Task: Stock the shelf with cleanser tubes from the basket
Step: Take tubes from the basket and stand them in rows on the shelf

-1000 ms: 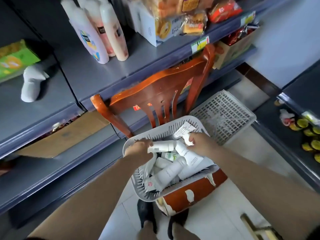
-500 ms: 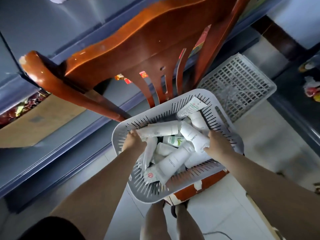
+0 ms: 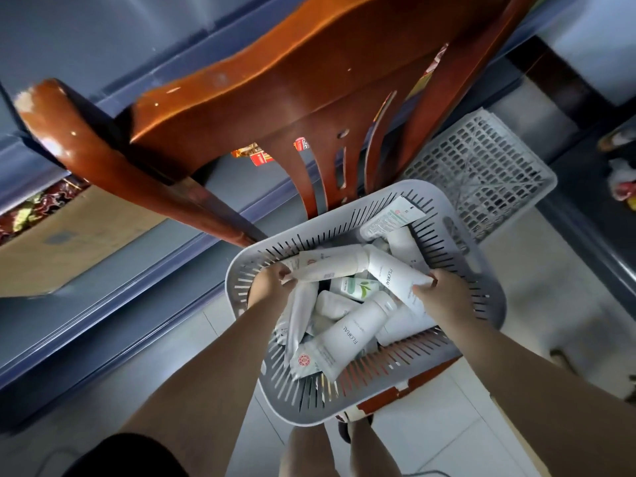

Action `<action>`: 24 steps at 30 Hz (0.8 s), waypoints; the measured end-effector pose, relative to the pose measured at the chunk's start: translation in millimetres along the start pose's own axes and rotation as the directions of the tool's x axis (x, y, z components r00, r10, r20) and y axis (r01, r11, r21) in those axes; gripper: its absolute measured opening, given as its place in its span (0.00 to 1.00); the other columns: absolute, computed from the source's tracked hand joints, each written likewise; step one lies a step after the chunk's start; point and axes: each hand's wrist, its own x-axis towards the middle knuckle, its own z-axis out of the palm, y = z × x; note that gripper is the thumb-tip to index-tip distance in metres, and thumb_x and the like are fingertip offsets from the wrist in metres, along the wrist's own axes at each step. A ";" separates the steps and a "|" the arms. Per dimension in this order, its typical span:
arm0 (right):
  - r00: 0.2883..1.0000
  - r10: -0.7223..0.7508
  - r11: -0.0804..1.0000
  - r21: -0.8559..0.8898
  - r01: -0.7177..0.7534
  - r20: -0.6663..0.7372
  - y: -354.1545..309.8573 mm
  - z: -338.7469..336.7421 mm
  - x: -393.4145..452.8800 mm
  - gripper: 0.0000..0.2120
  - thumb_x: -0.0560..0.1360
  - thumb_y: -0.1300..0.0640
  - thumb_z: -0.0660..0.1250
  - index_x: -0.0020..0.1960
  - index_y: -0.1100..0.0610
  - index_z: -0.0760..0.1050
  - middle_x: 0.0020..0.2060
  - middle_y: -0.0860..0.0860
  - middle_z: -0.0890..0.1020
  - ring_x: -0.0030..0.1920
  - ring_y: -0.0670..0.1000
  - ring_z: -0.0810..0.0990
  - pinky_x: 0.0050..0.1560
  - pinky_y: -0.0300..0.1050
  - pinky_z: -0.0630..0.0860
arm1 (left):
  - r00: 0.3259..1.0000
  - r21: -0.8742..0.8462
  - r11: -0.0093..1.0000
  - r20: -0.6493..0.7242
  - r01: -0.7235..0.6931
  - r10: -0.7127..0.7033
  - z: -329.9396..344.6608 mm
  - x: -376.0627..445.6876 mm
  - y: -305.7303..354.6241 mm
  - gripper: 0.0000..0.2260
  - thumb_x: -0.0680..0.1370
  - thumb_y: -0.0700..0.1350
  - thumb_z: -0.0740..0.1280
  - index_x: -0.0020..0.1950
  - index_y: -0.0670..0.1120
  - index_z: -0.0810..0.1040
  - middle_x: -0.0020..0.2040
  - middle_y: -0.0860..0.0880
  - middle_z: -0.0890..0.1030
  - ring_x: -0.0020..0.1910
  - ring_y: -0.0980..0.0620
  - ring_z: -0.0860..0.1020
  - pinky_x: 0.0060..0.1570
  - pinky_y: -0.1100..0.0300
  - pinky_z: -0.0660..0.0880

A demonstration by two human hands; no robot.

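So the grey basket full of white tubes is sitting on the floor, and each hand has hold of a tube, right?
Not quite. The head view shows the basket resting on the seat of the wooden chair, not on the floor. The rest holds: the left hand and the right hand each grip a white tube.

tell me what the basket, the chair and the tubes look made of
Basket: matte grey moulded plastic, going by its slotted walls. Chair: glossy varnished wood, reddish-brown, chipped pale at one corner. Tubes: probably soft white plastic with printed labels, crimped flat at one end.
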 end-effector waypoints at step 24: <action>0.784 -0.590 0.797 0.017 0.604 -0.193 -81.8 -134.5 -104.1 0.07 0.76 0.59 0.64 0.51 0.59 0.80 0.41 0.54 0.83 0.43 0.55 0.80 0.45 0.50 0.76 | 0.889 -0.042 0.914 -0.253 -0.405 0.382 -124.4 -113.4 78.1 0.04 0.77 0.40 0.65 0.44 0.43 0.78 0.38 0.48 0.77 0.38 0.50 0.73 0.38 0.60 0.66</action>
